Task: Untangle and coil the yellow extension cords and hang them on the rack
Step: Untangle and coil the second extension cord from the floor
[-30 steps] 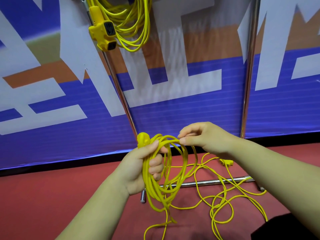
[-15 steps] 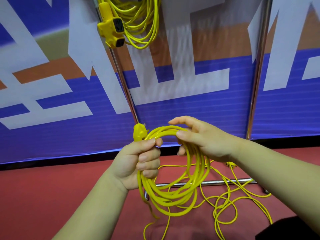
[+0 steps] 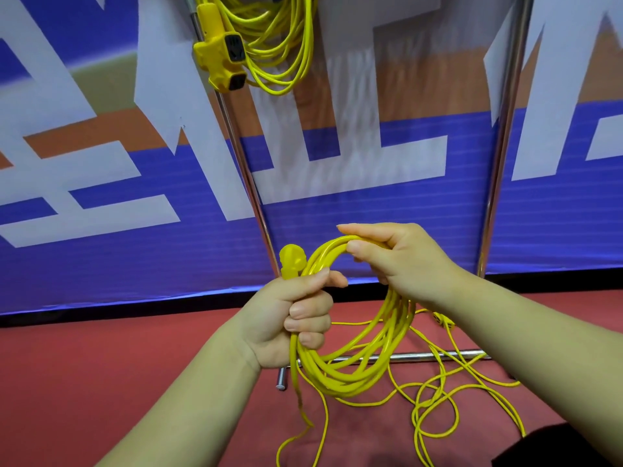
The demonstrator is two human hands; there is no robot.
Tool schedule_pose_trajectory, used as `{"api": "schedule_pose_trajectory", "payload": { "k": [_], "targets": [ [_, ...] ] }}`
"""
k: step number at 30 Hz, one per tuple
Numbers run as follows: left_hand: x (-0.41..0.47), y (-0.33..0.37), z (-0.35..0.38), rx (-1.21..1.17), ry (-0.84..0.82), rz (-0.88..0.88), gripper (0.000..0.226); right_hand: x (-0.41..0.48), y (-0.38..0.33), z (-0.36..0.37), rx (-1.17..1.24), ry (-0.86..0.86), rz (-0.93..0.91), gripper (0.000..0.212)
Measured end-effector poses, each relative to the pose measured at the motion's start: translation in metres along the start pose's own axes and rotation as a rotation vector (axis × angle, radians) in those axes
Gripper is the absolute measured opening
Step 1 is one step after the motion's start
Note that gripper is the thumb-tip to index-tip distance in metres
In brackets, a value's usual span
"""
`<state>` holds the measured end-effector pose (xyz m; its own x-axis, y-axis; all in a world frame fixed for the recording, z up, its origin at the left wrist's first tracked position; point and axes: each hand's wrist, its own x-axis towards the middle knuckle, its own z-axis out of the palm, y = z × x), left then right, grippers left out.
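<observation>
Left hand [image 3: 296, 318] is a closed fist round the gathered strands of the thin yellow extension cord coil [image 3: 350, 375]. The moulded yellow plug [image 3: 292, 261] sticks up just above the thumb. Right hand [image 3: 401, 261] grips the top arc of the same coil, with the thumb over the strands and the fingers curled under them. Both hands are on one bundle, close together but not touching.

The coil hangs down off the two hands in front of the rack, long axis roughly vertical with its bottom swung slightly right. It is off the floor.

Key relation: the uncoiled loose yellow cord [image 3: 419, 404] lies in slack loops on the floor, below and to the right of the coil — nearer the right hand. My guess is the right hand lets go and draws the next loop while the left keeps the bundle.

- Chrome tube rack upright [image 3: 249, 176] stands just behind the hands; its base bar [image 3: 438, 356] runs along the floor behind the coil.
- A second yellow cord bundle [image 3: 279, 45] with a chunky yellow socket block [image 3: 222, 59] is already hung up top, left of centre. The hanging point itself is out of frame.
- Floor is red matting [image 3: 101, 365]; behind the rack is a blue, white and orange banner [image 3: 371, 224].

Coiling looks over half done — hanging not yet.
</observation>
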<state>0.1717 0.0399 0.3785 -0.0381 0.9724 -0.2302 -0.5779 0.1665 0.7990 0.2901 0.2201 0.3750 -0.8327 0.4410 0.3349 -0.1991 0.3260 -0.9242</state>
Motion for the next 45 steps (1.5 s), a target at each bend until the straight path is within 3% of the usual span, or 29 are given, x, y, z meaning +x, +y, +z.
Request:
{"api": "schedule_pose_trajectory", "payload": {
  "k": [8,14,16,23,31,37,42,45],
  "targets": [
    [-0.003,0.003,0.011,0.019,0.153,0.113,0.021,-0.001,0.003,0.006,-0.019,-0.009,-0.001,0.027],
    [-0.013,0.017,0.005,-0.098,0.263,0.426,0.026,-0.004,0.032,0.003,-0.013,-0.051,0.273,0.098],
    [-0.018,0.024,0.0,-0.156,0.322,0.537,0.025,-0.01,0.045,0.008,0.016,-0.138,0.394,0.106],
    [-0.029,0.035,-0.015,-0.254,0.449,0.692,0.028,-0.036,0.073,0.077,-0.019,-0.479,0.533,0.082],
    [-0.041,0.036,-0.012,-0.298,0.477,0.74,0.034,-0.045,0.084,0.142,0.239,-0.613,0.482,0.055],
    [-0.063,0.044,-0.033,-0.337,0.507,0.783,0.032,-0.038,0.082,0.131,0.169,-0.665,0.466,0.022],
    [-0.09,0.052,-0.072,-0.444,0.519,0.789,0.032,-0.036,0.112,0.08,-0.162,-0.738,0.507,0.044],
    [-0.097,0.049,-0.093,-0.461,0.571,0.772,0.028,-0.033,0.12,0.057,-0.17,-0.629,0.586,0.04]
  ]
}}
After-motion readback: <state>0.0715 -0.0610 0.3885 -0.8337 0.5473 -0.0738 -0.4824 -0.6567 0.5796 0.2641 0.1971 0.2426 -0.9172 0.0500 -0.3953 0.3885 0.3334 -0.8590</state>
